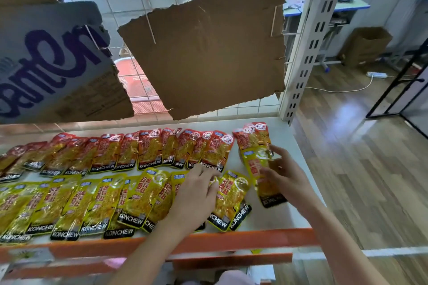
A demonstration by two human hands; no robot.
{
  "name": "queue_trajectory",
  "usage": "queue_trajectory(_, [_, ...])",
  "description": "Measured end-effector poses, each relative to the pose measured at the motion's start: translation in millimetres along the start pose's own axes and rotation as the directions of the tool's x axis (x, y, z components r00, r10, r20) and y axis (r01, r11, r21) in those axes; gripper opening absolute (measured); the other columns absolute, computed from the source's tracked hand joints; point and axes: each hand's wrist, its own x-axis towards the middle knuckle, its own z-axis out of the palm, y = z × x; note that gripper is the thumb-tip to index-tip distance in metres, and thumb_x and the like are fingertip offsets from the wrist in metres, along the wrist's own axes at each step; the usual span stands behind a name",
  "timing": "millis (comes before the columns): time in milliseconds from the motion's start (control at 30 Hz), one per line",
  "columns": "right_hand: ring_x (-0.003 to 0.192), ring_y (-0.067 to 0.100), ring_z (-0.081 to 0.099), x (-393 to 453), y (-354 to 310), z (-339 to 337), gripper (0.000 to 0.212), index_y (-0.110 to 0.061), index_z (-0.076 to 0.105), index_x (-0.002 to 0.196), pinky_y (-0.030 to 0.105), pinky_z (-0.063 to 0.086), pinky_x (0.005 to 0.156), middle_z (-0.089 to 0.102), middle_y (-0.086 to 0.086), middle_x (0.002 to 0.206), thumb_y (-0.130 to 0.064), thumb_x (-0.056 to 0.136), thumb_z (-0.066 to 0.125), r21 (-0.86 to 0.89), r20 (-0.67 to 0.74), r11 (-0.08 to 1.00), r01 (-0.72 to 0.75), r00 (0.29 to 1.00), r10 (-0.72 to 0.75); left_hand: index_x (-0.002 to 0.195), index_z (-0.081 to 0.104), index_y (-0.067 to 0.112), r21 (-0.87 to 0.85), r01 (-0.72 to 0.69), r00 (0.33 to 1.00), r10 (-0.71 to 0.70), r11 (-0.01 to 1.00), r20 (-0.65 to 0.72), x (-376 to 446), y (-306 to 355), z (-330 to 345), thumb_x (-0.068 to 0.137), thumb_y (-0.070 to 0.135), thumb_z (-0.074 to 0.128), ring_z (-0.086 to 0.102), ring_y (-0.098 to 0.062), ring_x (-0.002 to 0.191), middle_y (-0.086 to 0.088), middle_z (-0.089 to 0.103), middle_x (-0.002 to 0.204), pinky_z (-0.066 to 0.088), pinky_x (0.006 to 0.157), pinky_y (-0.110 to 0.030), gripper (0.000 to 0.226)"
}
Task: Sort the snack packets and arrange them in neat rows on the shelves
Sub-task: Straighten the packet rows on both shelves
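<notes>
1. A row of red packets (pixel 148 152) lies at the back of the white shelf (pixel 287 146).
2. A row of yellow packets (pixel 97 201) lies in front of the red row, near the orange shelf edge (pixel 231 242).
3. The left hand (pixel 196 194) lies flat and open on the yellow row.
4. The right hand (pixel 286 173) grips one yellow packet (pixel 261 169) just right of both rows.

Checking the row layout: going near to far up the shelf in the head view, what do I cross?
orange shelf edge → yellow packet row → red packet row → wire grid back
</notes>
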Motion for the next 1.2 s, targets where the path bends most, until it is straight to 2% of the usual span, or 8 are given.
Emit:
queue_trajectory(100, [0.107, 0.036, 0.052, -11, 22, -8, 0.058, -0.014, 0.048, 0.132, 0.033, 0.039, 0.087, 0.053, 0.017, 0.116, -0.005, 0.078, 0.067, -0.517, -0.176, 0.855, 0.043, 0.972, -0.155, 0.127, 0.052, 0.021, 0.111, -0.002, 0.998, 0.008, 0.994, -0.056, -19, -17, 7, 0.096, 0.017, 0.045, 0.038, -0.006, 0.11, 0.008, 0.04, 0.111, 0.03, 0.097, -0.017, 0.031])
queue_trajectory(267, [0.108, 0.034, 0.041, -33, 34, 22, 0.054, -0.023, 0.059, 0.109, 0.053, 0.048, 0.08, 0.055, 0.022, 0.118, -0.029, 0.059, 0.078, -0.8, -0.209, 0.586, 0.129, 0.855, -0.474, 0.13, 0.052, 0.015, 0.119, -0.046, 0.998, 0.049, 0.992, -0.028, -27, -18, 14, 0.093, 0.004, 0.048, 0.03, 0.003, 0.112, 0.008, 0.041, 0.126, 0.015, 0.097, -0.004, 0.039])
queue_trajectory(400, [0.103, 0.035, 0.052, -35, 32, 41, 0.038, -0.019, 0.068, 0.097, 0.051, 0.049, 0.079, 0.061, 0.017, 0.109, -0.036, 0.063, 0.068, -0.817, -0.247, 0.575, 0.047, 0.872, -0.423, 0.124, 0.058, 0.021, 0.093, -0.03, 0.999, 0.034, 0.995, -0.034, -26, -16, 16, 0.091, -0.001, 0.046, 0.034, -0.004, 0.118, 0.007, 0.043, 0.127, 0.027, 0.104, -0.016, 0.042])
queue_trajectory(533, [0.111, 0.025, 0.042, -46, 21, 46, 0.034, -0.021, 0.066, 0.091, 0.041, 0.033, 0.092, 0.058, 0.009, 0.117, -0.045, 0.083, 0.042, -0.736, -0.233, 0.646, 0.2, 0.822, -0.519, 0.121, 0.058, 0.028, 0.138, -0.024, 0.999, 0.029, 0.99, -0.04, -29, -10, 19, 0.093, 0.02, 0.053, 0.031, -0.009, 0.123, 0.006, 0.039, 0.127, 0.026, 0.106, -0.023, 0.03])
queue_trajectory(700, [0.112, 0.021, 0.041, -56, 29, 55, 0.054, -0.035, 0.055, 0.11, 0.044, 0.045, 0.083, 0.058, -0.005, 0.113, -0.07, 0.071, 0.041, -0.823, -0.106, 0.54, 0.175, 0.887, -0.45, 0.124, 0.05, 0.033, 0.204, -0.004, 0.999, 0.014, 0.979, -0.052, -33, -7, 24, 0.089, 0.046, 0.053, 0.026, -0.008, 0.129, 0.008, 0.034, 0.133, 0.029, 0.103, -0.022, 0.038])
queue_trajectory(833, [0.11, 0.021, 0.038, -51, 32, 44, 0.049, -0.035, 0.055, 0.117, 0.042, 0.044, 0.072, 0.058, -0.004, 0.118, -0.052, 0.072, 0.059, -0.807, -0.117, 0.57, 0.156, 0.903, -0.413, 0.127, 0.044, 0.035, 0.286, 0.004, 0.999, 0.008, 0.958, -0.041, -35, -3, 26, 0.083, 0.061, 0.051, 0.023, -0.008, 0.131, 0.009, 0.028, 0.137, 0.033, 0.1, -0.022, 0.052])
queue_trajectory(933, [0.109, 0.022, 0.033, -47, 36, 33, 0.049, -0.029, 0.06, 0.119, 0.046, 0.043, 0.072, 0.057, 0.002, 0.123, -0.038, 0.073, 0.072, -0.773, -0.16, 0.624, 0.113, 0.917, -0.365, 0.126, 0.045, 0.034, 0.265, 0.016, 0.999, -0.007, 0.964, -0.033, -35, -3, 27, 0.082, 0.057, 0.056, 0.022, -0.009, 0.132, 0.01, 0.027, 0.139, 0.03, 0.103, -0.023, 0.051])
queue_trajectory(1200, [0.105, 0.024, 0.038, -54, 41, 29, 0.052, -0.034, 0.062, 0.11, 0.042, 0.044, 0.07, 0.057, -0.001, 0.11, -0.062, 0.071, 0.042, -0.833, -0.098, 0.531, 0.156, 0.902, -0.42, 0.13, 0.044, 0.037, 0.215, -0.01, 0.997, -0.006, 0.976, 0.074, -33, -14, 15, 0.084, 0.03, 0.064, 0.017, -0.01, 0.137, 0.017, 0.022, 0.149, 0.014, 0.111, -0.028, 0.051])
